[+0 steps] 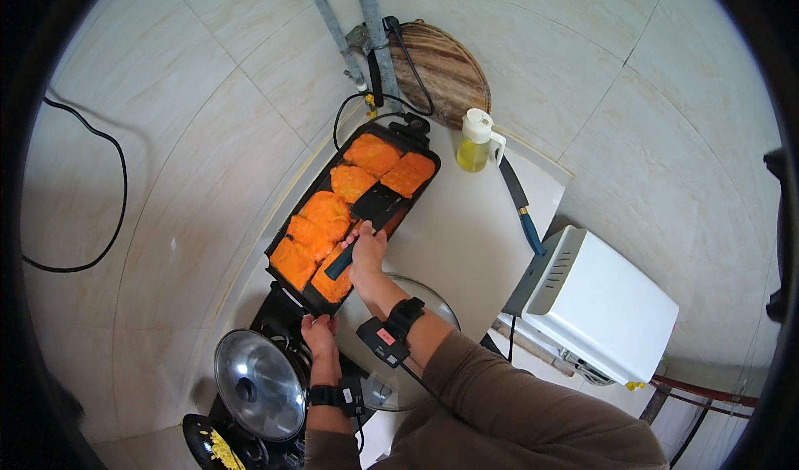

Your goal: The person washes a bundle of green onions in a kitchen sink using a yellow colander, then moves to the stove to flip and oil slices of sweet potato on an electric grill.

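Observation:
Several flat orange pieces of food (319, 220) lie on a long black electric griddle (431, 158). My right hand (368, 251) grips the blue-green handle of a cleaver-like tool, whose broad black blade (376, 206) is over the griddle's right side, among the orange pieces. Whether the blade touches the food is hard to tell. My left hand (319, 334) is at the griddle's near end, fingers closed at its edge; what the fingertips hold is hidden.
Right of the griddle are an oil jug (475, 142) and a long knife (521, 202). A white appliance (602, 301) stands at the right. Nearer me are a glass lid (437, 301), a lidded pan (259, 386) and a pan with yellow food (209, 442). A round wooden board (443, 74) leans behind.

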`<action>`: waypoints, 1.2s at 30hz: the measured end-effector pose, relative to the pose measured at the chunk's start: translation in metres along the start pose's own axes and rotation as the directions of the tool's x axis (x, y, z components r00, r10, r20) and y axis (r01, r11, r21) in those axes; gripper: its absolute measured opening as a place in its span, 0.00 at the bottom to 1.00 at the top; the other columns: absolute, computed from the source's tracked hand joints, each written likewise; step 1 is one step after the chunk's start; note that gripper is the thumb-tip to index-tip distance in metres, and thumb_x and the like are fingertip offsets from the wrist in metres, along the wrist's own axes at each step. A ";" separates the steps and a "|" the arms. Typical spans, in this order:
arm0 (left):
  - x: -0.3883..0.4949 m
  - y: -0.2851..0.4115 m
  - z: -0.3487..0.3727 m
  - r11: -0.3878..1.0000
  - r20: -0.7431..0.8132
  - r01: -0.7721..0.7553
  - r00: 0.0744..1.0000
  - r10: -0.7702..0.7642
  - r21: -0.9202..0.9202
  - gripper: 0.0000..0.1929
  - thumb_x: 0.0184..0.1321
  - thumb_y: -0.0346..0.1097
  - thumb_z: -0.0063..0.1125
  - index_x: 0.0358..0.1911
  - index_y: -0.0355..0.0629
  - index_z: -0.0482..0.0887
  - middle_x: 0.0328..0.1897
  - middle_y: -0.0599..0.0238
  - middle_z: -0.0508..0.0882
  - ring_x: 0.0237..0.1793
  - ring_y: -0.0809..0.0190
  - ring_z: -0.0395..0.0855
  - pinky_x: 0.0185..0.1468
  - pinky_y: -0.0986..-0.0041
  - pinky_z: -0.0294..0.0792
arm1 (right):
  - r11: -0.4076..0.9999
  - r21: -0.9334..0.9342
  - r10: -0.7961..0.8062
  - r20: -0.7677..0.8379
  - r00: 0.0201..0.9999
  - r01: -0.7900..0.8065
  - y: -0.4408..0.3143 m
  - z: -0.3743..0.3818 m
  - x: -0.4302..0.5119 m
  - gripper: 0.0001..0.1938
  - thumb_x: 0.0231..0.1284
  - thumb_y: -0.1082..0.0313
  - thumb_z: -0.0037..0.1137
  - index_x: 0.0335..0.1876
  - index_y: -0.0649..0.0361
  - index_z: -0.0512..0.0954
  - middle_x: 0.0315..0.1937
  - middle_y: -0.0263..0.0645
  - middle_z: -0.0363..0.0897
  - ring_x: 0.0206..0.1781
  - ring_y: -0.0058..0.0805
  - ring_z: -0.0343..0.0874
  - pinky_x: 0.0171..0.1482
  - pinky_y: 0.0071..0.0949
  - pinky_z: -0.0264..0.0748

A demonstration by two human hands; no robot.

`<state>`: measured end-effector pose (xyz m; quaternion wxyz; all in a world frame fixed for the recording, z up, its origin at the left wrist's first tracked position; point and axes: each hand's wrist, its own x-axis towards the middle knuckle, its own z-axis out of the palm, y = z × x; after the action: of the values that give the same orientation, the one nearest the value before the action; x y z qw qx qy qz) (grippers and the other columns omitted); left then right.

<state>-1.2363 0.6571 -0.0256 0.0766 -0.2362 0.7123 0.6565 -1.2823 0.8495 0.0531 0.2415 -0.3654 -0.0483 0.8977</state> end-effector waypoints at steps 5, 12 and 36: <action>-0.002 -0.003 -0.002 0.997 -0.007 -0.071 0.997 0.071 -0.026 0.04 0.50 0.24 0.49 0.29 0.41 0.71 0.20 0.64 0.77 0.19 0.60 0.79 0.21 0.72 0.68 | 0.997 -0.059 -0.046 0.067 0.997 0.050 -0.010 -0.002 0.029 0.07 0.69 0.64 0.41 0.35 0.55 0.60 0.23 0.32 0.63 0.23 0.22 0.64 0.25 0.25 0.66; -0.004 0.001 0.001 0.999 -0.017 -0.024 1.000 0.024 -0.039 0.08 0.49 0.23 0.49 0.34 0.40 0.71 0.23 0.62 0.77 0.19 0.60 0.79 0.22 0.73 0.69 | 0.973 -0.233 0.026 0.129 0.991 0.005 -0.040 -0.023 0.017 0.08 0.68 0.64 0.41 0.33 0.56 0.61 0.21 0.30 0.62 0.19 0.20 0.63 0.20 0.23 0.64; -0.011 -0.004 0.017 0.981 -0.348 -0.056 0.937 -0.011 -0.183 0.21 0.54 0.24 0.46 0.55 0.33 0.70 0.34 0.64 0.80 0.23 0.68 0.74 0.26 0.80 0.65 | -0.574 -0.607 0.643 0.082 0.761 0.550 -0.311 0.126 0.113 0.15 0.58 0.56 0.56 0.29 0.61 0.72 0.15 0.29 0.65 0.16 0.18 0.63 0.19 0.22 0.61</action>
<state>-1.2284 0.6756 -0.0270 -0.0809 -0.3464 0.6513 0.6703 -1.3137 1.1868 0.1549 -0.3296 -0.0292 -0.8632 0.3813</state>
